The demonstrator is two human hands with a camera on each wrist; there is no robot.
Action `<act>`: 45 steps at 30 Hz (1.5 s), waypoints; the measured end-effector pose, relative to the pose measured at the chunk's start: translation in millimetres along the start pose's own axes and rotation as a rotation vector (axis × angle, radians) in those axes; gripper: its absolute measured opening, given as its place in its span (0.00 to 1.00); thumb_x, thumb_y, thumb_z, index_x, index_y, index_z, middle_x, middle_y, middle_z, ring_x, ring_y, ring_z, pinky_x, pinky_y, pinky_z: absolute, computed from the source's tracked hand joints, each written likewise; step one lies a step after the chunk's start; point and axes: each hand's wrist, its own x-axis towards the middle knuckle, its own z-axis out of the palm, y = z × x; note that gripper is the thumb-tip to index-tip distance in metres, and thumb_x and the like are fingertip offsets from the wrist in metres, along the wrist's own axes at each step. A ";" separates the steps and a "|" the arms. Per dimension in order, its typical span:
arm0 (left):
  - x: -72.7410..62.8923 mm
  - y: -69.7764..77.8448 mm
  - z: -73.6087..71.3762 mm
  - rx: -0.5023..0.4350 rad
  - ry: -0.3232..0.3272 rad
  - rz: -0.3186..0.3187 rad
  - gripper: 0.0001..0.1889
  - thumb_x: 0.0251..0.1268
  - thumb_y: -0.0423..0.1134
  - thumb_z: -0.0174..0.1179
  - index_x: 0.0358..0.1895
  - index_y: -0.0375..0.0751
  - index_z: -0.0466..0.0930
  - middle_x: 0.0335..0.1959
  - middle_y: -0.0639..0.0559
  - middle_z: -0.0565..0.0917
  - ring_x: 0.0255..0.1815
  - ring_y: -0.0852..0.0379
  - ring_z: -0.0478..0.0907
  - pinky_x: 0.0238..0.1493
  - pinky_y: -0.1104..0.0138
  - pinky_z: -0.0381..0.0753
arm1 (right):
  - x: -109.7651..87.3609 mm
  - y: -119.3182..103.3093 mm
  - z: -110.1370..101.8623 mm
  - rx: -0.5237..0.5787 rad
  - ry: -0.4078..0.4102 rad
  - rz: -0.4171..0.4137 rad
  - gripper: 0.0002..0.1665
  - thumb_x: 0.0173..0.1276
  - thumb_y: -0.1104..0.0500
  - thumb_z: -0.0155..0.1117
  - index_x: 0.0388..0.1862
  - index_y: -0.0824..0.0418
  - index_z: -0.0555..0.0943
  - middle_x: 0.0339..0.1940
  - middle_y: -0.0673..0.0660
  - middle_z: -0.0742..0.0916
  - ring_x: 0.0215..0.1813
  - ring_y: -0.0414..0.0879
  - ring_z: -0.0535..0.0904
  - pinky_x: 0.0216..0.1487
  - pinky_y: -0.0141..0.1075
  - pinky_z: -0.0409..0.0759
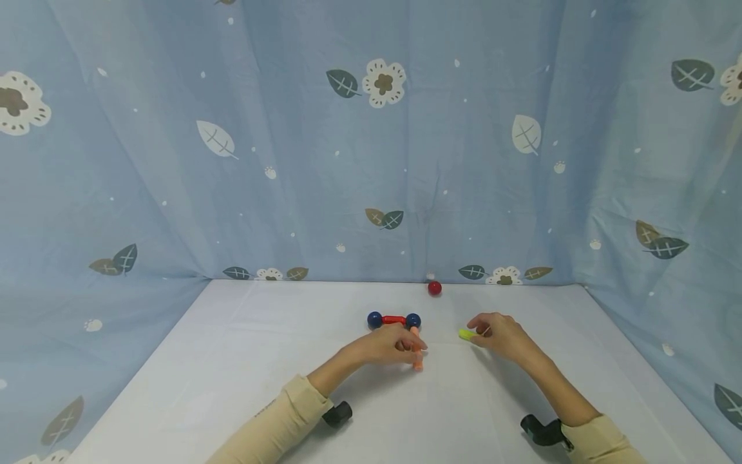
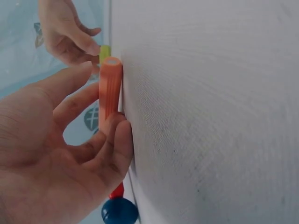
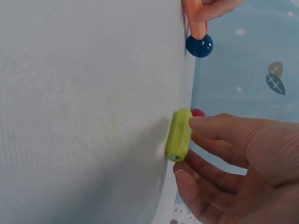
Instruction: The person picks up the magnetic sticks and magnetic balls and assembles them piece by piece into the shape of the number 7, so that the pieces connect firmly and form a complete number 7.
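Note:
In the head view my left hand (image 1: 388,345) bends over an orange toy building rod (image 1: 417,364), holding it between its fingers. One end of this ridged rod (image 2: 110,84) meets a navy ball (image 1: 413,321). A red rod (image 1: 393,319) joins that ball to a second navy ball (image 1: 374,319), making a corner shape on the white table. To the right, my right hand (image 1: 501,335) pinches a short yellow-green rod (image 3: 179,135). Thumb and finger lie on either side of it, close against the table surface, with the other fingers loosely bent.
A loose red ball (image 1: 435,288) lies at the table's back edge, near the blue leaf-print curtain (image 1: 464,161). The white tabletop (image 1: 452,412) spreads between the forearms. A black device (image 1: 338,414) is worn at the left wrist, another black device (image 1: 542,430) at the right.

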 end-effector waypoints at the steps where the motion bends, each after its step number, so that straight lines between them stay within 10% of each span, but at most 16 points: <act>1: 0.1 0.2 0.3 0.011 -0.002 0.001 0.15 0.66 0.42 0.64 0.54 0.44 0.85 0.34 0.55 0.83 0.30 0.64 0.72 0.26 0.78 0.68 | -0.1 -0.1 0.2 -0.001 -0.003 0.003 0.16 0.62 0.61 0.71 0.49 0.63 0.83 0.38 0.55 0.87 0.40 0.46 0.82 0.37 0.39 0.83; 45: 7.1 -12.0 3.0 -0.135 0.089 -0.146 0.03 0.66 0.46 0.64 0.37 0.57 0.87 0.27 0.57 0.84 0.25 0.58 0.80 0.24 0.72 0.76 | -4.4 -2.0 9.9 0.027 -0.009 0.040 0.13 0.60 0.61 0.71 0.44 0.65 0.85 0.30 0.52 0.85 0.32 0.43 0.75 0.32 0.34 0.77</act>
